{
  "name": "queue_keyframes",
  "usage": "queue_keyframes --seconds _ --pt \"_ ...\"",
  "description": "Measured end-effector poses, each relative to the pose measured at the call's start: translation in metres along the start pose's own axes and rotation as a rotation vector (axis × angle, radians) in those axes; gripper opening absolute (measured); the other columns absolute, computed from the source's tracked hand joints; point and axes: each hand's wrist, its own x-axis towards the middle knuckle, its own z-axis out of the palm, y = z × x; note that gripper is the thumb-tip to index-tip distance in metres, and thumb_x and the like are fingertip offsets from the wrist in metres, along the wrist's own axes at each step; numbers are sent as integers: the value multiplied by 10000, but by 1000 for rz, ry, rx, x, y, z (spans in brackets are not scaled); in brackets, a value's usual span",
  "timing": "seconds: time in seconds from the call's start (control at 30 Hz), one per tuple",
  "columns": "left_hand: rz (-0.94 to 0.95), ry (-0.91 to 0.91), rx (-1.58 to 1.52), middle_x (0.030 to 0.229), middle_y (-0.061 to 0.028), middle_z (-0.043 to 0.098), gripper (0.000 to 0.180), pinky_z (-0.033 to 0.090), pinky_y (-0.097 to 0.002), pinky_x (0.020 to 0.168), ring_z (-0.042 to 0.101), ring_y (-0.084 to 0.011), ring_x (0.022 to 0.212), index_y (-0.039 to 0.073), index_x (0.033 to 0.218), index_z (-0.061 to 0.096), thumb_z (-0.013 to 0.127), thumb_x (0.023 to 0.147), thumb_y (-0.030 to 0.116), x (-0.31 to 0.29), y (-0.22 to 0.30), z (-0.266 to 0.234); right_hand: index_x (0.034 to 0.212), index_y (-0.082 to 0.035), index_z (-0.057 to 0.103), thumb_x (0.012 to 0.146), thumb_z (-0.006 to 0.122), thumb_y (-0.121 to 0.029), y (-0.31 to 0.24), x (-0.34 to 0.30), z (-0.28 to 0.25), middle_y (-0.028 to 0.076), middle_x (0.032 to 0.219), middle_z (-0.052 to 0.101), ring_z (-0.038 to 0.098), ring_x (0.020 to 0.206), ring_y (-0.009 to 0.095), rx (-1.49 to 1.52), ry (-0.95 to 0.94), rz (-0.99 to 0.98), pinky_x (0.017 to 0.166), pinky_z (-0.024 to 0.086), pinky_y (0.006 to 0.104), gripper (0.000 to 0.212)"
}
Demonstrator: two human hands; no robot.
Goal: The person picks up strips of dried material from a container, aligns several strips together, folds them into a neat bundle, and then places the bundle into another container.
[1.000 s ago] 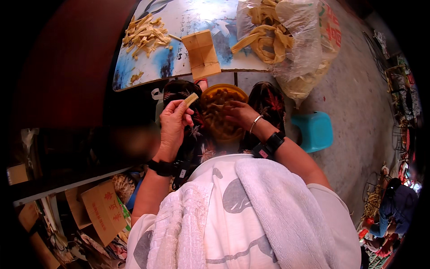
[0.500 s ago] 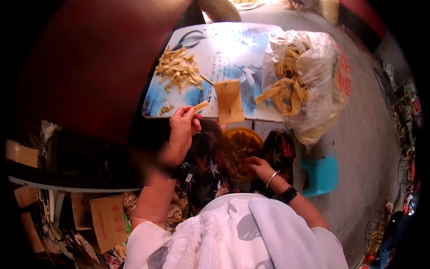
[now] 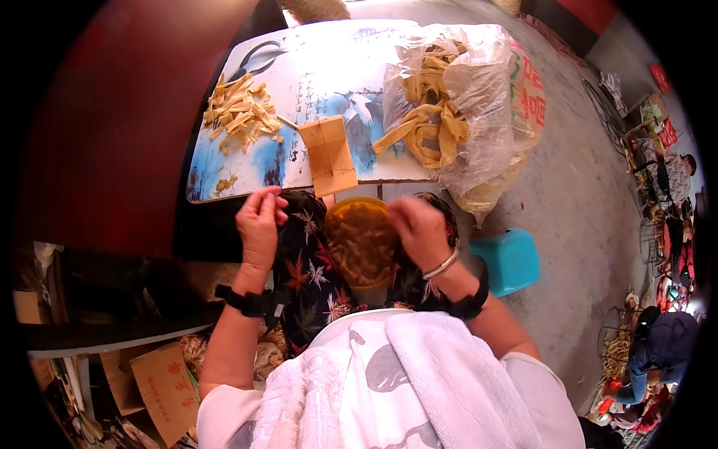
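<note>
Being held with thumb and forefinger drawn together, the left hand (image 3: 258,228) is raised just beside the near edge of the worktop (image 3: 288,161). A pale strip was gripped there half a second earlier; none can be made out in those fingers now, and where it was put cannot be told. The right hand (image 3: 422,236) has been lifted and is seen over the right rim of a yellow tub (image 3: 360,200); its fingers are blurred, so how far they are spread, and whether anything is held, cannot be told.

The work is judged to be caught between one strip and another, with the left hand apparently freed. Cut-looking pieces (image 3: 364,243) are gathered inside the tub, which is set between the knees. Another heap of strips (image 3: 243,112) is laid at the left of the worktop, a folded tan board (image 3: 329,157) is placed near its front edge, and longer looped strips (image 3: 434,142) are spilled from a clear plastic bag (image 3: 482,97) at the right.
</note>
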Motion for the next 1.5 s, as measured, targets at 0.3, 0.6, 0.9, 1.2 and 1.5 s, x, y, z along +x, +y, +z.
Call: queue_keyframes --seconds 0.3,0.6,0.9,1.2,1.5 --pt "370 32 364 837 -121 647 127 506 -327 678 649 -261 735 41 977 645 580 877 -3 -31 -45 5 909 -96 649 809 594 -2 7 81 8 118 832 637 630 794 332 -191 -105 -322 683 519 403 147" --pt "555 139 498 875 -144 633 137 511 -369 719 632 -340 807 50 998 636 584 880 2 -27 -47 5 1203 -160 635 884 605 -284 111 3 110 178 1064 672 635 1028 328 -343 -984 33 906 502 397 344" --pt "540 142 528 869 -141 623 150 502 -356 704 625 -329 794 47 1003 634 593 873 -15 -23 -51 0 1215 -44 586 868 649 -357 201 -52 214 179 1101 652 606 1075 354 -230 -735 13 935 485 436 472" --pt "606 161 526 828 -142 610 147 504 -367 670 618 -338 757 52 986 630 598 865 -25 -22 -52 4 1017 -62 613 906 620 -107 80 -30 114 38 819 611 606 673 145 1256 -206 1156 652 532 270 120" --pt "615 130 570 856 -138 613 131 502 -370 708 621 -337 800 59 977 631 583 871 -3 -27 -53 9 890 -146 583 986 519 -333 86 -63 95 -54 660 502 438 519 71 1347 -498 1212 457 350 212 219"
